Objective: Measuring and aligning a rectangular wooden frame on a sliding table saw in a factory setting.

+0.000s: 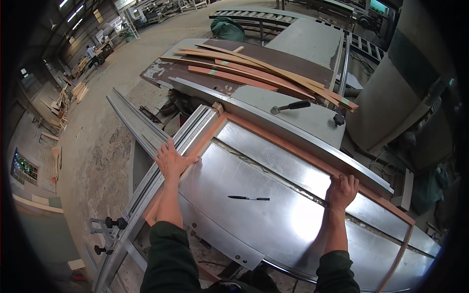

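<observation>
A large rectangular frame of thin reddish wood (283, 145) lies on the shiny metal saw table (234, 171). My left hand (172, 160) spans the frame's left side and the aluminium rail (146, 194) beside it. Its thumb reaches inside the frame and its fingers lie over the rail. With curled fingers, my right hand (343, 191) grips the frame's far side, close to the long metal fence (303, 129). Between my hands a black pen (249, 198) rests on the metal. The frame's near left part is partly hidden by my left arm.
Several wooden strips (264, 73) are piled on the brown surface beyond the fence. A black-handled lever (291, 107) and a black knob (338, 119) stand behind it. More black knobs (115, 223) sit at the rail's near end. A person (92, 54) stands far left.
</observation>
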Available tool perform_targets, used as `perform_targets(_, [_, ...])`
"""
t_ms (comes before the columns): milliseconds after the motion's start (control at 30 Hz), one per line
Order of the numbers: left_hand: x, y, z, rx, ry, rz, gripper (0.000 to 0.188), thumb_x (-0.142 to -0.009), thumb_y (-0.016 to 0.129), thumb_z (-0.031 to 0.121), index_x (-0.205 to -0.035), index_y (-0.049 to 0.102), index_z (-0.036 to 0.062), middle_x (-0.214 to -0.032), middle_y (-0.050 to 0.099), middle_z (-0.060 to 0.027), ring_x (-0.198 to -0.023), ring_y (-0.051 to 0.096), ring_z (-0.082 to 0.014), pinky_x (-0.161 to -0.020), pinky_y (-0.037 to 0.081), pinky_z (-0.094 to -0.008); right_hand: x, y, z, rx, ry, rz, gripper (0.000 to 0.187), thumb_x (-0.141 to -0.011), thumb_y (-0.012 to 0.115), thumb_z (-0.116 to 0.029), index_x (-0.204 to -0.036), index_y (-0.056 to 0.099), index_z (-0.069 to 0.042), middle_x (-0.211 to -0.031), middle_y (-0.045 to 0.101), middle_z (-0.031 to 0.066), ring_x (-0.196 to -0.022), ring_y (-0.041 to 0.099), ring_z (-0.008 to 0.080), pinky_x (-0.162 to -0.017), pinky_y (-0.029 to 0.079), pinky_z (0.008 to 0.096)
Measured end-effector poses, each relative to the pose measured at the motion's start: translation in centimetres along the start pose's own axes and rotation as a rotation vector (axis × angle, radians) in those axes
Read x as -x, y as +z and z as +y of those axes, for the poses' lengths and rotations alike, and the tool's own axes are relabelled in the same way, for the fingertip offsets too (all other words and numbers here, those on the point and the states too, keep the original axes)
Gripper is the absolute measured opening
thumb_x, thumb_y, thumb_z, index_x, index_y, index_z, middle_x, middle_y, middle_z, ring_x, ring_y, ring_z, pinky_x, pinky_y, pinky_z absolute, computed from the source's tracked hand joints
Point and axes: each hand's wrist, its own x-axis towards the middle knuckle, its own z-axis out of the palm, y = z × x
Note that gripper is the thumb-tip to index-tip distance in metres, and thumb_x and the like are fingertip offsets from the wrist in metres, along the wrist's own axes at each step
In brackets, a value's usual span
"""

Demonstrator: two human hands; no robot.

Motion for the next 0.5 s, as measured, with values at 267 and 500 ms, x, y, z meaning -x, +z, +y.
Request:
perform_targets(267, [-0.11, 0.49, -0.16, -0.033, -0.01, 0.006, 0.138, -0.054, 0.1, 0.068, -0.165, 0.042, 0.0123, -0.148, 0.058, -0.0205, -0.144, 0.05, -0.0379, -0.118, 0.039, -0.0563, 0.26, 1.1, -0.09, 0.061, 0.002, 0.029, 0.02, -0.092, 0.081, -0.026, -0.085, 0.071, -0.01, -0.086, 0.062, 0.0072, -0.086, 0.06, 0.0309, -0.083, 0.049, 0.0459])
perform_targets(500, [-0.18, 0.64, -0.44, -0.061, 0.016, 0.046, 0.136, -0.054, 0.1, 0.07, -0.163, 0.043, 0.0105, -0.143, 0.06, -0.0217, -0.139, 0.052, -0.0393, -0.113, 0.041, -0.0578, -0.13, 0.74, -0.41, 0.066, -0.007, 0.019, 0.017, -0.092, 0.079, -0.022, -0.084, 0.07, -0.009, -0.085, 0.06, 0.0084, -0.084, 0.058, 0.0316, -0.083, 0.048, 0.0461])
